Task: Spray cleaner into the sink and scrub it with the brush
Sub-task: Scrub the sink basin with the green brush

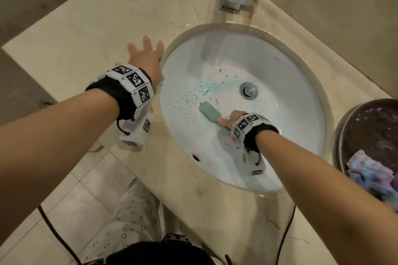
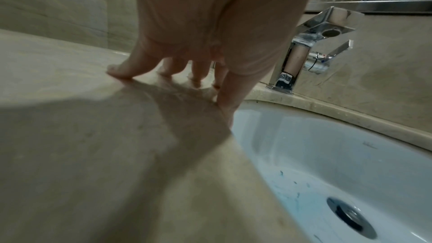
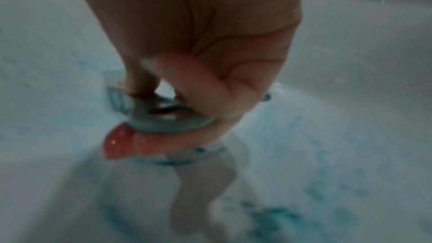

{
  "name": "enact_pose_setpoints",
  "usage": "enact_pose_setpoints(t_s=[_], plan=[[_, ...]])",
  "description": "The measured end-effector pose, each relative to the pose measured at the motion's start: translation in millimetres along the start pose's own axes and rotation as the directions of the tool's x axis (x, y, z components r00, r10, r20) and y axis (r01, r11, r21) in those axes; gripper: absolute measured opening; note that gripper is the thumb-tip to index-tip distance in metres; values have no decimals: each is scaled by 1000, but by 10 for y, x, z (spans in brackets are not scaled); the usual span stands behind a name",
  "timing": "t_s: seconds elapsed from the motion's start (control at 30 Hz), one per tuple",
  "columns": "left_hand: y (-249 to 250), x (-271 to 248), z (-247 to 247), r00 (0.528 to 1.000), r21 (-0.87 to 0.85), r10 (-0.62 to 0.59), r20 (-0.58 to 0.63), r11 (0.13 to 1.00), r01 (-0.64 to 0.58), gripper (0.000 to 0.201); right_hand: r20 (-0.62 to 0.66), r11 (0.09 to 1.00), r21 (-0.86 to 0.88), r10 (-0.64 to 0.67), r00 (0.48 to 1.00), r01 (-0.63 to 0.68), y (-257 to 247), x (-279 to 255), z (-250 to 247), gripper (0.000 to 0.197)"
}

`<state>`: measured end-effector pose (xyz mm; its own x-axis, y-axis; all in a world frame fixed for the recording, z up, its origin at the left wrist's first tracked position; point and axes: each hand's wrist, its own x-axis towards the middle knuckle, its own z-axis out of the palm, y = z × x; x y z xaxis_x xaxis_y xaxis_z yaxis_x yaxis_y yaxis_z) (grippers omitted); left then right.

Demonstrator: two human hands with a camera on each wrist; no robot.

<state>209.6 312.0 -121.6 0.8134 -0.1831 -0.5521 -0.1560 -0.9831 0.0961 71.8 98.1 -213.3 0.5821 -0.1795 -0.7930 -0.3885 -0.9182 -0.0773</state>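
The scrubbing step is judged to be in hand: the green brush (image 1: 212, 112) is gripped by its handle in the right hand (image 1: 233, 119), fingers curled round it, and is laid head-down on the floor of the sink (image 1: 286, 84), between the drain (image 1: 249, 90) and the sink's near rim. Blue cleaner (image 1: 195, 92) is seen spattered toward the sink's left wall, largely unspread. The left hand (image 1: 148, 58), fingers spread flat, is braced on the counter (image 1: 86, 28) at the sink's left rim; the brush is next to be worked across the spatter.

White sink (image 1: 280, 75) speckled with teal cleaner (image 1: 200, 90); pale green brush (image 1: 210, 112); beige marbled counter (image 1: 107, 28).
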Motion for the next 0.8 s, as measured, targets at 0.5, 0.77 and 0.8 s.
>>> enact_pose_setpoints(t_s=[0.5, 0.77, 0.8], plan=[[8, 10, 23, 1000, -16, -12, -4, 1000, 12, 85, -74, 1000, -8, 6, 997, -7, 64, 211, -59, 52], [0, 16, 36, 1000, -18, -13, -9, 1000, 13, 85, 27, 979, -194, -57, 998, 61, 172, 269, -105, 52], [-1, 20, 40, 1000, -19, -12, -9, 1000, 11, 85, 2, 983, -182, -31, 1000, 31, 240, 258, -148, 49]])
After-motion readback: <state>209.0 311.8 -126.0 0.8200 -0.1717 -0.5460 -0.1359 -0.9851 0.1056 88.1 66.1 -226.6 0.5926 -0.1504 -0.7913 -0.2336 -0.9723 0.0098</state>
